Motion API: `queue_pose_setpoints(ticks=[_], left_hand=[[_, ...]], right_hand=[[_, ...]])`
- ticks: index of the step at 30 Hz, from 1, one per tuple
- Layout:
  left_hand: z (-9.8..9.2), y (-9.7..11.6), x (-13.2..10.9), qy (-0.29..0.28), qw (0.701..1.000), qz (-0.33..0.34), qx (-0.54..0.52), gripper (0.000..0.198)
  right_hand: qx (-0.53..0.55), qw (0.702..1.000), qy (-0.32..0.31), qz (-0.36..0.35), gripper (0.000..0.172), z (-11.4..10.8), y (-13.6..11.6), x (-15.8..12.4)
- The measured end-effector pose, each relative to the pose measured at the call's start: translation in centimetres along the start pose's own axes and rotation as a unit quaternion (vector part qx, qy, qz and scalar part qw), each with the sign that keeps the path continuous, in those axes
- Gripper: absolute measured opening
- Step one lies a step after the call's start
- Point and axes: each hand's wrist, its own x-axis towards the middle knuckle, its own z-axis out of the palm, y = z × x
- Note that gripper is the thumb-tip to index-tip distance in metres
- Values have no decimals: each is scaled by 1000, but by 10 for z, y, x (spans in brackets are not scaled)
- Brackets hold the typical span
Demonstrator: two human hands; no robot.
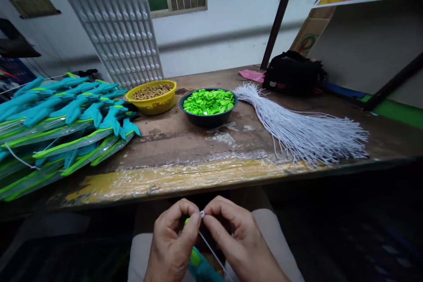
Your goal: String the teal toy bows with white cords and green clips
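Just in front of the table edge, above my lap, my left hand point(174, 239) and my right hand point(234, 237) meet at the fingertips. Both pinch a white cord point(211, 250), which forms a small loop or knot between them. Its lower end runs down toward my right wrist. Below and partly behind my left hand is a teal plastic piece with bright green parts point(204, 269); most of it is hidden, so I cannot tell whether my left fingers also grip it.
Teal and green plastic pieces point(76, 110) are stacked at left. A yellow bowl point(153, 105) holds brass-coloured rings; a dark bowl point(208, 120) holds green plastic parts. White cords point(297, 132) lie at right, near a black bag point(294, 75). A moulded tray point(122, 35) leans against the wall.
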Motion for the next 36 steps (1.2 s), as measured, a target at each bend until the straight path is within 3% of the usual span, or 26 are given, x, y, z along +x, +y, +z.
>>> queue_pose_setpoints(ticks=[8,14,20,22,24,26,30,33,36], left_hand=[[1,4,-1,0,1000,-4,-19,29],[4,2,-3,10,1000,3,-17,29],[-1,1,-2,-47,996,-33,-64,33],[-2,2,-1,-61,993,-51,-90,33],[-3,2,-1,-68,990,-58,-105,33],[-3,2,-1,-65,990,-59,-111,33],[-2,1,-2,-58,991,-54,-110,32],[-1,2,-3,-48,992,-58,-98,33],[1,3,-3,-32,992,-85,-86,37]], right_hand=[[36,998,21,55,20,5,2,-3],[50,997,29,44,22,7,-1,-2],[98,993,-17,58,25,4,1,-2],[96,994,-6,47,21,4,6,-4],[58,998,22,-12,17,5,10,-4],[-18,991,45,-121,15,4,12,-4],[-169,929,61,-323,20,3,17,-2],[-217,904,74,-361,21,4,20,-1],[-233,901,89,-355,18,6,22,-2]])
